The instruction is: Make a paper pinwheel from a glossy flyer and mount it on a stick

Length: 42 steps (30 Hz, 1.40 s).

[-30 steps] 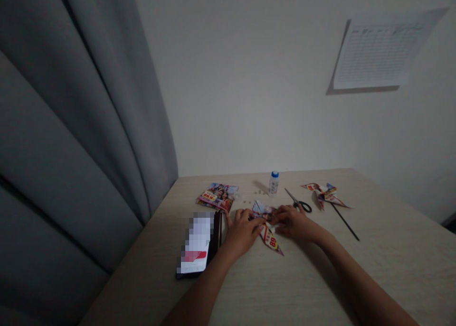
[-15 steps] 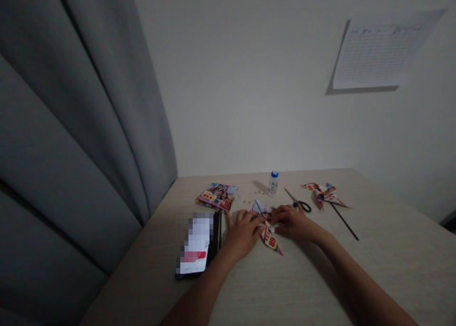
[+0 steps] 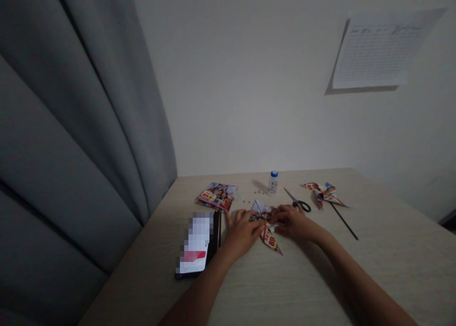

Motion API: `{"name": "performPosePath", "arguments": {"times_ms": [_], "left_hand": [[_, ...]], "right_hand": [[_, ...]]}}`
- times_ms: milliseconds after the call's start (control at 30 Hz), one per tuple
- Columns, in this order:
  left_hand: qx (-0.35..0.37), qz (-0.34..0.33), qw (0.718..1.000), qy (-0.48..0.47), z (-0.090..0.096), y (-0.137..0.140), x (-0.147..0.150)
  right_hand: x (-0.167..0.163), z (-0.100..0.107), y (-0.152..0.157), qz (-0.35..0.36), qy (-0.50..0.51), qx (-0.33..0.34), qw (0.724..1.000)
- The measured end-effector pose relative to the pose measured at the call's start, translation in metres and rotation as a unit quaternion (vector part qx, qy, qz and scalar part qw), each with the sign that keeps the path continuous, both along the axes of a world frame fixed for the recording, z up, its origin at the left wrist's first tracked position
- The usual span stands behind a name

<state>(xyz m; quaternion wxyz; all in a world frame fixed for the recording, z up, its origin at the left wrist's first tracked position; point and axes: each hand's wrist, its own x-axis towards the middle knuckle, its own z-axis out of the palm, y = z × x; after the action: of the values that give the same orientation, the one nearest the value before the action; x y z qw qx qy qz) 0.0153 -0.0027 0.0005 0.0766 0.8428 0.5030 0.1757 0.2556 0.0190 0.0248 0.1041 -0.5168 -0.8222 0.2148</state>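
Pale wall (image 3: 231,88) beyond, and wood-grained table (image 3: 295,288) beneath, left hand (image 3: 242,232) and right hand (image 3: 294,223).
The sheet (image 3: 377,53) above the right hand bore illegible writing; the printed stack (image 3: 218,196) beyond the left read "89.9". Between the hands lay folded paper (image 3: 270,239) marked "89", the left's fingers spread on it, the right's bunched against it; whether either pinched could not be told.

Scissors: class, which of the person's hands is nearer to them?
The right. The right hand is just on the near side of the scissors; the left hand is farther off, to their left and nearer the camera.
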Motion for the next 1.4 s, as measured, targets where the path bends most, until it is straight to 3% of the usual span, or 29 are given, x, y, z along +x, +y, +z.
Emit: {"name": "performPosePath", "arguments": {"times_ms": [1400], "left_hand": [[-0.021,0.033,0.998,-0.048,-0.0064,0.0034,0.0021]], "right_hand": [[0.0018,-0.0019,0.0019,0.009,0.01,0.002,1.0]]}}
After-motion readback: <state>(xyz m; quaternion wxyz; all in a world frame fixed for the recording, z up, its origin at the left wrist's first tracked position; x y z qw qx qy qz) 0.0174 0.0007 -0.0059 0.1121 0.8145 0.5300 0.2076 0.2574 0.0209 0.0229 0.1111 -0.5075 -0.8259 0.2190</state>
